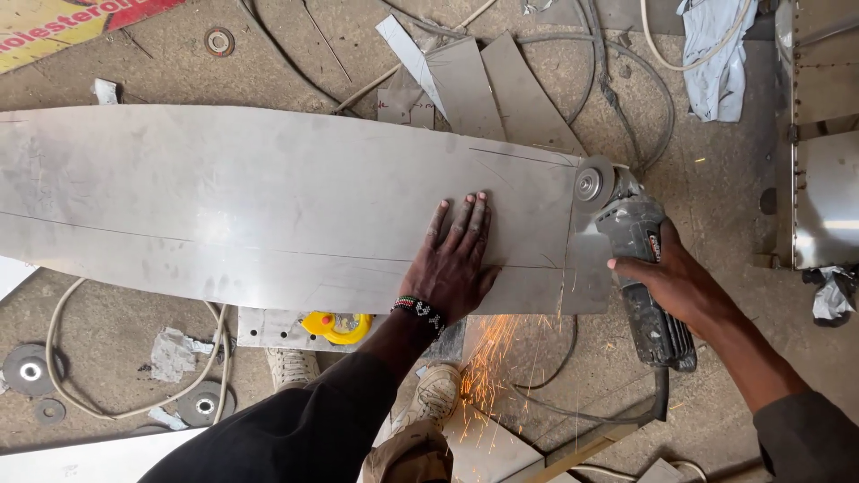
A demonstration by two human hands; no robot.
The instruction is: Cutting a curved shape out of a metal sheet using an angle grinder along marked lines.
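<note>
A large grey metal sheet lies across the floor. My left hand presses flat on it, fingers spread, near its right end. My right hand grips the dark body of an angle grinder. Its round cutting disc sits on the sheet's far edge along a scribed cross line. Orange sparks fly toward me below the sheet. A beaded band circles my left wrist.
Cut metal strips and cables lie beyond the sheet. A yellow tape measure rests on a small plate near my shoe. Spare discs sit at the lower left. A steel cabinet stands at right.
</note>
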